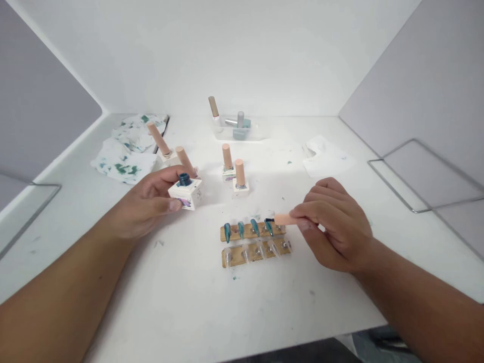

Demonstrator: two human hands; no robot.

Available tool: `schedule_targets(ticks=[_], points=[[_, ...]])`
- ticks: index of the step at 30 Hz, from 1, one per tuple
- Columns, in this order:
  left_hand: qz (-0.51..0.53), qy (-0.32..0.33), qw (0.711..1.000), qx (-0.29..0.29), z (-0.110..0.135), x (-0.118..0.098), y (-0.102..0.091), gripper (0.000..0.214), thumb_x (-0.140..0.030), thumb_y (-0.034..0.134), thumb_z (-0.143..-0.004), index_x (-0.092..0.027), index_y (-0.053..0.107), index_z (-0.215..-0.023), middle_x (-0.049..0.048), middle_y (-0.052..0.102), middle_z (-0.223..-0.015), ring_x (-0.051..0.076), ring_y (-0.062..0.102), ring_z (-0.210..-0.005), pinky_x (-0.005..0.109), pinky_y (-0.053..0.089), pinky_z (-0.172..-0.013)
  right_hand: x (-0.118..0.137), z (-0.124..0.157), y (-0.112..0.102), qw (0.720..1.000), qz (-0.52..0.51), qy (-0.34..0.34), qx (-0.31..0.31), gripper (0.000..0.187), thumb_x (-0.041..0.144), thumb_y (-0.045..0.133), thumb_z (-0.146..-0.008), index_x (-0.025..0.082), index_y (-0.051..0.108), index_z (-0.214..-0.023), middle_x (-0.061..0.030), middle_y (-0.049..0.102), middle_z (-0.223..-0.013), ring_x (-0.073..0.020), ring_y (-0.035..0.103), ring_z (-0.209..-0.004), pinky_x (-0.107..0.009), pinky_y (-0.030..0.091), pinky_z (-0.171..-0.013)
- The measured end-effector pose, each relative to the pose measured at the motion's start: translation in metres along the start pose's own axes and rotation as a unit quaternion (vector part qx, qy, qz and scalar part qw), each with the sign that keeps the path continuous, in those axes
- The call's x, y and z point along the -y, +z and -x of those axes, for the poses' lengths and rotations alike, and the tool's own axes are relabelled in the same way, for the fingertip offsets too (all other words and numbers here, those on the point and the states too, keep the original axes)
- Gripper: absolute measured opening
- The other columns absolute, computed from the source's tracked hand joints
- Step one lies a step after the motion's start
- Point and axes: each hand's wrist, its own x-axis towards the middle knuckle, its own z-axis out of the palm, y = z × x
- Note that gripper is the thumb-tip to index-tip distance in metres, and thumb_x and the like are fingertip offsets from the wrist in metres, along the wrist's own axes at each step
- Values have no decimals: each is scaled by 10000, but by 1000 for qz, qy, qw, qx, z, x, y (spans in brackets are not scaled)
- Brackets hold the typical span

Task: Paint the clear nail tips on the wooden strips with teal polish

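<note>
My left hand (151,199) grips a square white nail polish bottle (186,192), uncapped, with dark teal polish around its neck. Between the fingertips of my right hand (333,222) is a nail polish brush (285,219) with a peach cap handle. Its dark bristles are at the fourth teal-painted false nail (268,228) on the rear wooden strip (247,232); whether they touch cannot be made out. The nail at that strip's right end is partly hidden by the brush. Nearer to me, a second wooden strip (238,255) carries several clear false nails (260,248).
Several peach-capped bottles (240,176) stand behind the strips. A clear plastic tray (227,132) with bottles is at the back. Stained tissues (126,156) lie at left, a white tissue (325,156) at right. Wire stands (414,209) and side panels flank the table.
</note>
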Motion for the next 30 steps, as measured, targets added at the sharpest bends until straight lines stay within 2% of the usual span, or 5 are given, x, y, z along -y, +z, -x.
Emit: schedule_targets(ticks=[7,11,19,25,30], points=[[-6,-1,1000,1,-1,-1,0,306,-312,722,-670,-245,644,-958,21,570,-958,158,516,-828,224,448,-685,1,1,-1,998,-36,-23,36,114,71,459,-719,177,497,-736,49,412,-508,-95,321,-475,-306,273,-582],[-1,6,1000,7,-1,-2,1,292,-311,719,-679,-253,644,-955,14,573,-920,152,520,-804,225,447,-691,3,-1,-6,997,-61,-35,26,130,56,450,-702,175,497,-729,47,404,-484,-94,324,-449,-306,266,-563],[-2,1,1000,8,-1,0,0,304,-309,718,-687,-244,641,-973,20,554,-989,155,511,-860,204,452,-695,0,1,1,1000,-1,2,9,111,71,479,-717,177,498,-747,43,437,-537,-97,365,-493,-305,280,-590],[0,0,1000,2,0,1,-1,325,-300,718,-678,-251,637,-989,16,579,-985,156,524,-839,222,449,-700,2,-1,-5,998,-47,-31,35,126,66,450,-710,184,491,-724,48,409,-492,-98,317,-460,-312,262,-573],[5,12,1000,13,-2,1,0,297,-289,711,-684,-238,635,-967,-5,592,-913,128,521,-757,214,433,-666,1,-3,-9,999,-33,-36,20,129,59,462,-697,184,488,-720,51,399,-492,-98,336,-452,-308,271,-566]])
